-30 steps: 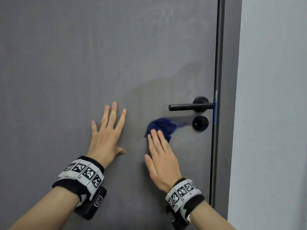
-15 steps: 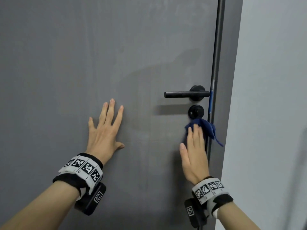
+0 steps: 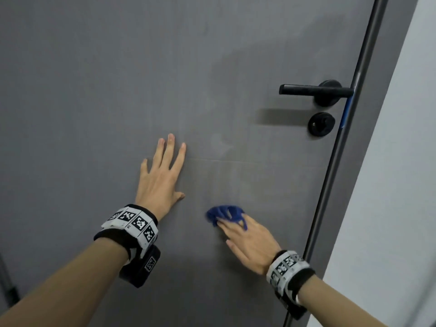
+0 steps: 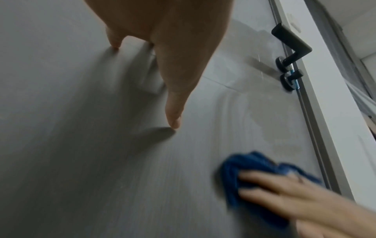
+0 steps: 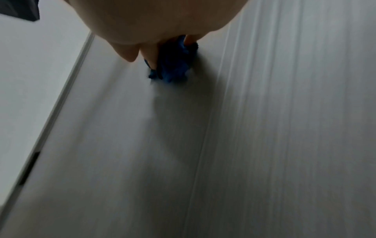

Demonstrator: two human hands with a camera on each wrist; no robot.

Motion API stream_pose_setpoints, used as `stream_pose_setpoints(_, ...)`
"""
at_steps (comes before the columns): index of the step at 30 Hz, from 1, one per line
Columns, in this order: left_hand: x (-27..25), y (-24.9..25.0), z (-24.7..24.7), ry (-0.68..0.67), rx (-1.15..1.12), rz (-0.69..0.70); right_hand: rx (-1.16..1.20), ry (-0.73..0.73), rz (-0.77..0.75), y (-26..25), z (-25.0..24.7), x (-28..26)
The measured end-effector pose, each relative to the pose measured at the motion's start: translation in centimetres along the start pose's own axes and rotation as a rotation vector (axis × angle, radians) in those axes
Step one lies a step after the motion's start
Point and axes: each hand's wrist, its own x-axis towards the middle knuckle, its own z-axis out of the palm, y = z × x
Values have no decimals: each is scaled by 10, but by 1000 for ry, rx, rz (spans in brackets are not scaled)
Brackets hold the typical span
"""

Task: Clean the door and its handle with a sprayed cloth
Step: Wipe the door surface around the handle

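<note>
The grey door (image 3: 94, 90) fills the head view. Its black lever handle (image 3: 313, 90) and round lock knob (image 3: 321, 123) sit at the upper right. My left hand (image 3: 162, 180) lies flat on the door, fingers spread and straight. To its lower right, my right hand (image 3: 247, 239) presses a crumpled blue cloth (image 3: 224, 214) against the door with straight fingers, well below and left of the handle. In the left wrist view the cloth (image 4: 244, 173) bunches under the right fingers (image 4: 284, 193), with the handle (image 4: 291, 43) beyond. In the right wrist view the cloth (image 5: 175, 64) shows under my palm.
A dark door frame strip (image 3: 339, 166) runs down the right side, with a white wall (image 3: 396, 208) beyond it. A blue strip (image 3: 346, 112) marks the door edge by the lock. Faint damp wipe marks (image 4: 234, 104) show on the door below the handle.
My right hand has swept the cloth from the door edge just below the lock knob down and to the left across the door. The left hand stays flat on the door.
</note>
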Motion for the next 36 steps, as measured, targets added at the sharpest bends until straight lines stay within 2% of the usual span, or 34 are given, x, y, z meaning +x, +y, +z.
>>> stream_pose_setpoints(5,1,1,-2,1,-53,0,26,341,344,71,-104,56)
stream_pose_setpoints(8,0,-5,-5,92,-128,10,105,438,394,75,-131,95)
stream_pose_setpoints(9,0,-8,-7,130,-156,6,87,423,366,64,-126,103)
stream_pose_setpoints(11,-2,-14,-10,162,-177,-15,31,282,179,35,-93,103)
stream_pose_setpoints(14,-4,-24,-15,91,-179,-53,18,49,-142,7,-50,80)
stream_pose_setpoints(16,-4,-31,-19,-7,-156,-56,1,95,-206,23,-63,84)
stream_pose_setpoints(17,-3,-34,-22,-40,-143,-49,-10,166,-175,34,-77,91)
stream_pose_setpoints(19,-1,-37,-26,-87,-146,-38,-31,333,-3,60,-113,106)
stream_pose_setpoints(21,0,-36,-29,-108,-169,-50,-8,422,151,74,-136,112)
stream_pose_setpoints(24,0,-25,-30,-51,-232,-83,16,455,165,61,-113,99)
stream_pose_setpoints(28,-7,0,-22,63,-326,-21,48,320,119,33,-30,30)
stream_pose_setpoints(31,-10,18,-15,74,-357,40,80,248,179,50,-5,-32)
stream_pose_setpoints(36,-3,53,-14,107,-392,141,141,539,606,115,-58,-86)
